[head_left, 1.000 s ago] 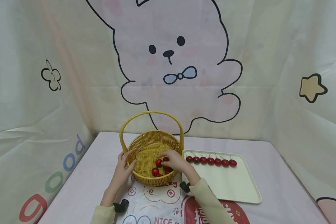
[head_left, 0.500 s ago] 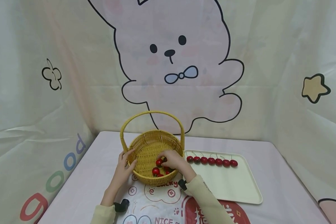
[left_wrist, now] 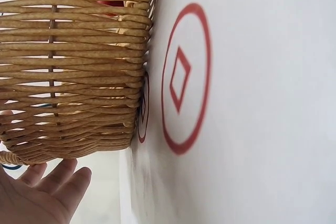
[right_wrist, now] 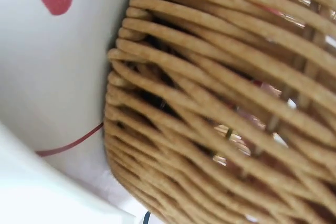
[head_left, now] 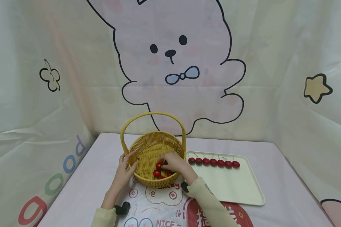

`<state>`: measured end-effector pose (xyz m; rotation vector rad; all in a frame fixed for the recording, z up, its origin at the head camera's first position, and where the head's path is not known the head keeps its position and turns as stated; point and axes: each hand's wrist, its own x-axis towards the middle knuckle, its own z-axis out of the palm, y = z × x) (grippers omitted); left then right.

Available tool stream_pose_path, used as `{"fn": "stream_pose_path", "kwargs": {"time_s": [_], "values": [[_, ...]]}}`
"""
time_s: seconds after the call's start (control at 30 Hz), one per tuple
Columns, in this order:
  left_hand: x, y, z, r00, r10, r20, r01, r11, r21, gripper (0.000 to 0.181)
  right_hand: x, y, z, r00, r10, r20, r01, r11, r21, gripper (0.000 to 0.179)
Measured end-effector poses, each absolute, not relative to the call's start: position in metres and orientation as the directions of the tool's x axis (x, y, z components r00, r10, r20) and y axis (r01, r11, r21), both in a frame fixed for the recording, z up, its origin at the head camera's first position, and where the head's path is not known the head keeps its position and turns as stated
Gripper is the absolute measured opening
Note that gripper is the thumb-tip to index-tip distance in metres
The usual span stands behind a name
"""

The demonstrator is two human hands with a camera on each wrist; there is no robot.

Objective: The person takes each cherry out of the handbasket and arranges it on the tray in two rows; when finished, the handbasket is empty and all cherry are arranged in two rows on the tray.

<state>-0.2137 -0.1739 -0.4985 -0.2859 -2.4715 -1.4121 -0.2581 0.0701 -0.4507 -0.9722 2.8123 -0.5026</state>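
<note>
The yellow wicker basket [head_left: 147, 151] with a tall arched handle stands on the table. At its left side my left hand [head_left: 124, 172] holds the rim, with thumb and forefinger over the edge; in the left wrist view other fingers [left_wrist: 60, 182] lie outside the weave. My right hand [head_left: 174, 162] reaches into the basket from the right, its fingers bent down over several red cherries. One cherry [head_left: 158, 165] lies beside the fingertips, another cherry [head_left: 157, 173] nearer the front wall. The fingertips are partly hidden, so whether they pinch a cherry is unclear. Only the basket's outer weave [right_wrist: 220, 77] fills the right wrist view.
To the right of the basket a cream tray [head_left: 236, 186] lies flat, close to the basket wall. Along its far edge several stemmed cherries [head_left: 213, 162] form a row. A printed cloth hangs behind the table, and side curtains close in both sides.
The right hand has shifted slightly within the basket, and the dark cherry by its fingertips is now covered. A red cherry there has moved a little left. The left hand stays on the rim.
</note>
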Motion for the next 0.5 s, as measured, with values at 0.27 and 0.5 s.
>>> {"fn": "stream_pose_path", "kwargs": {"time_s": [0.27, 0.5], "values": [[-0.2134, -0.1735, -0.4985, -0.942, 0.03, 0.334, 0.303, 0.505, 0.808, 0.049, -0.2595, 0.0681, -0.4534, -0.781, -0.624, -0.03, -0.58, 0.742, -0.336, 0.028], [-0.214, -0.1738, -0.499, -0.939, 0.029, 0.343, 0.31, 0.501, 0.808, 0.048, -0.2606, 0.0666, -0.4551, -0.776, -0.63, -0.031, -0.592, 0.745, -0.308, 0.031]]}}
